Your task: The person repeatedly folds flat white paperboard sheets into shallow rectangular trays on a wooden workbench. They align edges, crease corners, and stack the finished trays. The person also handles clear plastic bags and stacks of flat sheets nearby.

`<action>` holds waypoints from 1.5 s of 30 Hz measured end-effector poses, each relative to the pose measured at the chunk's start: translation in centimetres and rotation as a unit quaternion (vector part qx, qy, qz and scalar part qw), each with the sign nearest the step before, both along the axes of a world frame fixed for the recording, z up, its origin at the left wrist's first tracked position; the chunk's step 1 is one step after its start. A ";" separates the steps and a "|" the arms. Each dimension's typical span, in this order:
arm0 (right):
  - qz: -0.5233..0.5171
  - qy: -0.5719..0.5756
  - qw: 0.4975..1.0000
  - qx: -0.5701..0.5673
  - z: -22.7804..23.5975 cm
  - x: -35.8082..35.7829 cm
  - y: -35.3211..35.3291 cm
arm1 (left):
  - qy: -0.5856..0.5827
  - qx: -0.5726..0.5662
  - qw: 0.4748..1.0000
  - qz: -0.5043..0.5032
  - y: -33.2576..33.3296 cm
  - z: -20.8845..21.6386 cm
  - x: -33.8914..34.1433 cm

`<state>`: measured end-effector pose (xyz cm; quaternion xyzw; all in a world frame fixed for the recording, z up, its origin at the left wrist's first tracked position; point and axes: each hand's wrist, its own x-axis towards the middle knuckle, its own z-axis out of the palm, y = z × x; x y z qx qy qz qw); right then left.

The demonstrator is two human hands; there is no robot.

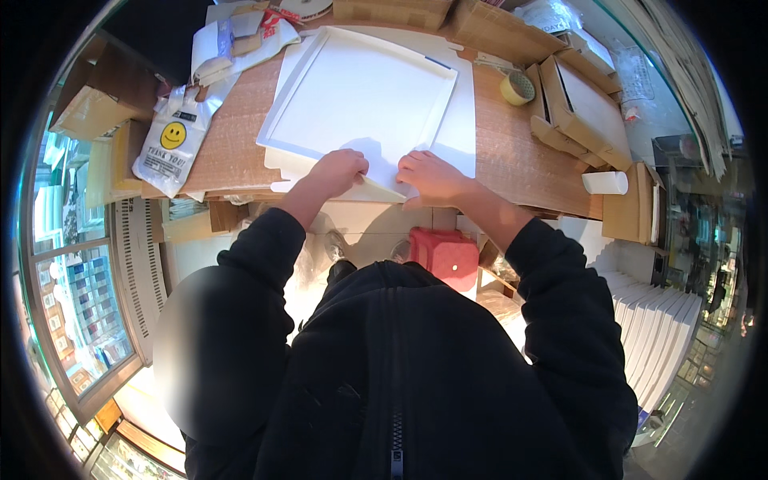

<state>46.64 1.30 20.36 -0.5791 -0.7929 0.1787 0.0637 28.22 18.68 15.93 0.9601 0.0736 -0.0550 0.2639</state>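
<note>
Both hands were at work along the near edge of the white card tray! The left hand [339, 172] curled tightly, fingers bent under, pinching the near flap's left end; the right hand [432, 178] arched over, pinching the other end, thumb low. Exactly which layer sat between the fingertips could not be told, since knuckles and shadow covered the grip. Between them the flap stood tilted, a pale, smooth strip.

And the white card tray [360, 96] itself, shallow and four-sided, lay askew across the middle of the worktop [512, 144], low walls raised at its left and far sides, its near right corner hidden by the right hand. Beneath it, a flat white sheet [460, 152] showed on the right, partly covered.

Out wider: wood-grained worktop, and a crinkled plastic bag [172, 140] with a yellow smiley slumped over the left side. On the right, a round tape roll [518, 88] stood near creased brown cardboard boxes [584, 112], with a white cylinder [606, 183] at the edge, its contents unseen. Below, a glossy red stool [448, 260] was half blocked by the black jacket [392, 360]; a grey blur swallowed part of the left sleeve, and the fisheye rim cut everything beyond to black.
</note>
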 end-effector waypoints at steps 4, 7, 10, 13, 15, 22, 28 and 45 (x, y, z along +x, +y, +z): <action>0.057 -0.040 0.996 -0.060 0.0 0.1 1.4 | 0.029 -0.013 0.999 0.017 -0.1 0.5 0.1; 0.073 -0.048 0.994 -0.058 -0.1 0.1 1.8 | 0.029 -0.010 0.999 0.026 -0.2 0.8 0.0; 0.072 -0.028 0.996 -0.034 0.1 0.7 1.1 | 0.029 -0.006 0.999 0.033 -0.4 1.2 -0.1; 0.073 0.018 0.997 -0.006 0.4 1.3 -0.1 | 0.036 -0.016 0.998 0.048 -0.6 1.5 0.0; 0.069 0.022 0.997 -0.010 0.6 1.6 -0.7 | 0.040 -0.024 0.997 0.055 -0.7 1.3 0.0; -0.141 0.178 0.964 0.136 0.2 -1.5 0.7 | -0.068 -0.020 0.995 0.067 -0.9 -0.4 -1.0; -0.371 0.448 0.809 0.080 2.3 -6.2 3.2 | -0.362 0.055 0.904 0.221 -6.8 0.3 -3.9; -0.261 0.253 0.792 -0.491 -9.5 -27.1 8.1 | 0.001 -0.261 0.193 0.946 -17.6 -31.7 -42.9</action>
